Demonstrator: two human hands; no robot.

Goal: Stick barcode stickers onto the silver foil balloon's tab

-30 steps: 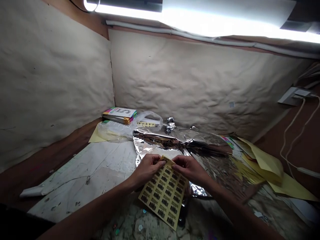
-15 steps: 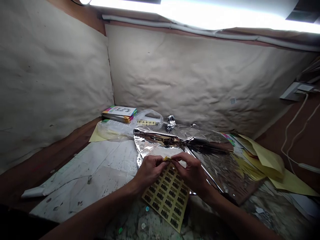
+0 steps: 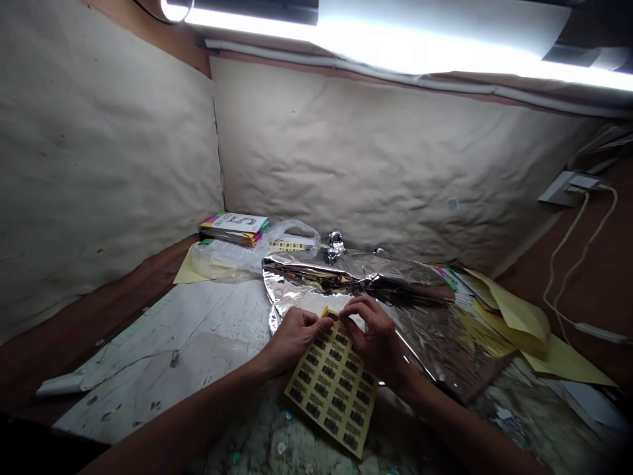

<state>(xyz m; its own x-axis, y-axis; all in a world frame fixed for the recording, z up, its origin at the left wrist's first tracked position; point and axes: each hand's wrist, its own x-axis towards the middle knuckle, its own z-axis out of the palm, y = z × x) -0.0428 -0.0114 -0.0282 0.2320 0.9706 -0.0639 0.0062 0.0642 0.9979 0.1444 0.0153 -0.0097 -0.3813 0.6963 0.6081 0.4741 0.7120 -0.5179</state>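
A yellow sheet of labels (image 3: 330,389), printed with rows of dark blocks, slants down toward me over the table's near part. At its upper left edge my left hand (image 3: 298,333) pinches the sheet between thumb and fingers. Just across, my right hand (image 3: 370,330) has its thumb and fingertips closed on the top right corner; whether a single label is between them I cannot make out. Shiny silver foil film (image 3: 316,290) lies directly behind both hands.
Booklets (image 3: 235,227) are stacked at the back left beside a clear plastic bag (image 3: 222,257). Yellow paper sheets (image 3: 514,316) lie at the right. White cables (image 3: 564,264) hang from a wall socket (image 3: 568,188). A tube lamp (image 3: 252,25) runs overhead.
The folded top edge of the label sheet has flattened out, and its top corner now shows between my hands. The right fingers have lifted slightly. My view has shifted a little.
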